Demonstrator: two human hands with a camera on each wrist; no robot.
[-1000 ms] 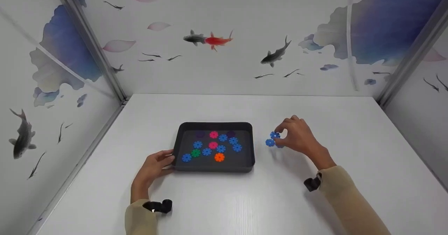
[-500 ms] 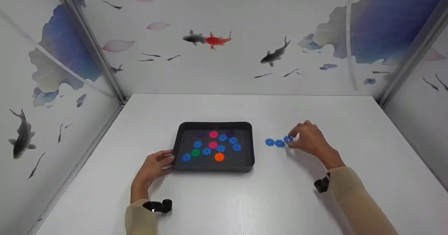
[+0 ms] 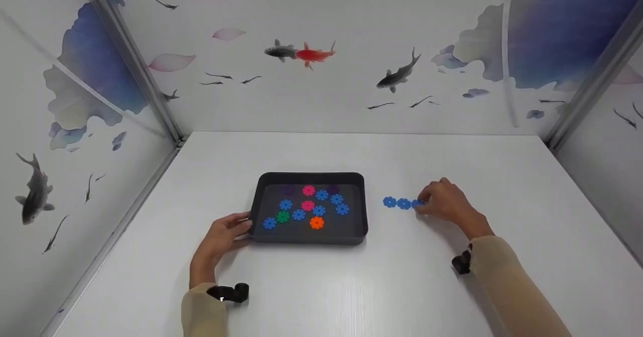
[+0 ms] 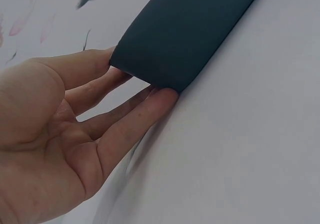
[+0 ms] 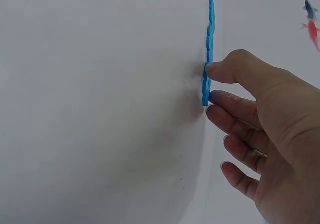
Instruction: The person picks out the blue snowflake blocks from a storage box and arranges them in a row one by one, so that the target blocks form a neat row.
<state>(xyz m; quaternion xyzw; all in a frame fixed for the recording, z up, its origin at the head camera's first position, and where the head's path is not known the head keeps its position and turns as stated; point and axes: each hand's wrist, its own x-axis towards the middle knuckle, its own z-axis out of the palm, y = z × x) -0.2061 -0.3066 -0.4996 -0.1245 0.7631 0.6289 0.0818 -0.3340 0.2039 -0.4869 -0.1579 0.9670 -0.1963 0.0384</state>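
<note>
My right hand (image 3: 444, 202) pinches the right end of a row of three blue notched plastic discs (image 3: 404, 204), to the right of the tray. In the right wrist view the row of discs (image 5: 210, 39) appears edge-on, with thumb and index finger at its near end. Whether the discs interlock I cannot tell. A dark grey rectangular tray (image 3: 309, 239) lies on the table, and my left hand (image 3: 221, 239) grips its left side. In the left wrist view, thumb and fingertips meet the upper and lower edges of the tray wall (image 4: 175, 39).
Inside the tray lie several loose notched discs: several blue ones, two pink ones (image 3: 307, 205), a green one (image 3: 283, 217), an orange one (image 3: 316, 222) and two dark purple ones. White panels printed with fish enclose the white table (image 3: 321, 287) on three sides.
The right hand has moved right and slightly down. The disc in its fingers went from above the other two to their right, so all three now form a straight row. The left hand stays put.
</note>
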